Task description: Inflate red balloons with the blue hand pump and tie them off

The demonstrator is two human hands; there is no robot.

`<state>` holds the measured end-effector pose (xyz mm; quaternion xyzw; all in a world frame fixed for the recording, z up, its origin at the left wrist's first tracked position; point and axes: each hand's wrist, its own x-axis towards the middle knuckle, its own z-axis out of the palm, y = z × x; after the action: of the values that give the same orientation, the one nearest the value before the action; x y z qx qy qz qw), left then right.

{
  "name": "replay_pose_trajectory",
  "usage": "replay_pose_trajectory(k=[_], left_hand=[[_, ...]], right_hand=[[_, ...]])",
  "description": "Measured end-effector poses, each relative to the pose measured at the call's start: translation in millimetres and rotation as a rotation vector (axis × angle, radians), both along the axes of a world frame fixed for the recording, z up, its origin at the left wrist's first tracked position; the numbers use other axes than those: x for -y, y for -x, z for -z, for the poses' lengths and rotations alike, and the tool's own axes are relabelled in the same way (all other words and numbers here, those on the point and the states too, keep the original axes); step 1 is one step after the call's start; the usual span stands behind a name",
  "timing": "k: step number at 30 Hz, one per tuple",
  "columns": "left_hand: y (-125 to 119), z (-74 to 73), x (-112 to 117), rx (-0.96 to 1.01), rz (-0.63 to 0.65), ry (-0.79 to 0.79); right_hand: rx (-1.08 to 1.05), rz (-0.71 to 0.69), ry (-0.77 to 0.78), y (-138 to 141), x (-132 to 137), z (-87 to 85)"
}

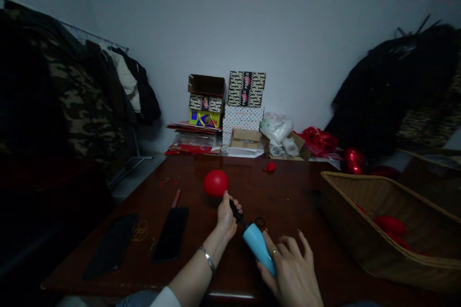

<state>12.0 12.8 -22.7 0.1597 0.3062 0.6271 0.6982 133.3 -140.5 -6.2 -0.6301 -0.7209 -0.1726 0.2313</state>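
Observation:
A small red balloon [215, 183], partly inflated, sits at the tip of a hand pump over the dark wooden table [281, 192]. My left hand [226, 215] is closed around the balloon's neck and the pump's black nozzle. My right hand [291, 271] grips the light blue pump barrel [257, 245] from behind, fingers partly spread. A bracelet is on my left wrist and a ring on my right hand.
Two dark phones [171, 233] [111, 245] lie at the left of the table with rubber bands between them. A wicker basket [363, 244] with red balloons stands at the right. A limp red balloon [270, 167] lies farther back. Stacked boxes [245, 105] stand against the wall.

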Motion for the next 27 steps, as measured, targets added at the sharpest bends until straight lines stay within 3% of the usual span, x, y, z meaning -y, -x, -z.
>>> replay_pose_trajectory(k=[5, 9, 17, 23, 27], left_hand=[[-5.4, 1.7, 5.6, -0.043, 0.019, 0.008], [-4.3, 3.5, 4.2, -0.051, 0.006, 0.010], [1.9, 5.6, -4.3, -0.048, -0.007, -0.001], [16.8, 0.8, -14.5, -0.030, -0.047, -0.015], [20.5, 1.4, -19.2, -0.011, -0.045, -0.007]], right_hand=[[-0.011, 0.042, 0.135, 11.9, -10.0, -11.6], [-0.023, 0.051, 0.162, 13.5, -10.2, -7.5], [0.011, -0.012, -0.043, -1.0, 2.5, 13.6], [0.224, -0.167, -0.173, -33.9, 21.3, 23.5], [0.248, -0.145, -0.199, -43.4, 31.9, 26.6]])
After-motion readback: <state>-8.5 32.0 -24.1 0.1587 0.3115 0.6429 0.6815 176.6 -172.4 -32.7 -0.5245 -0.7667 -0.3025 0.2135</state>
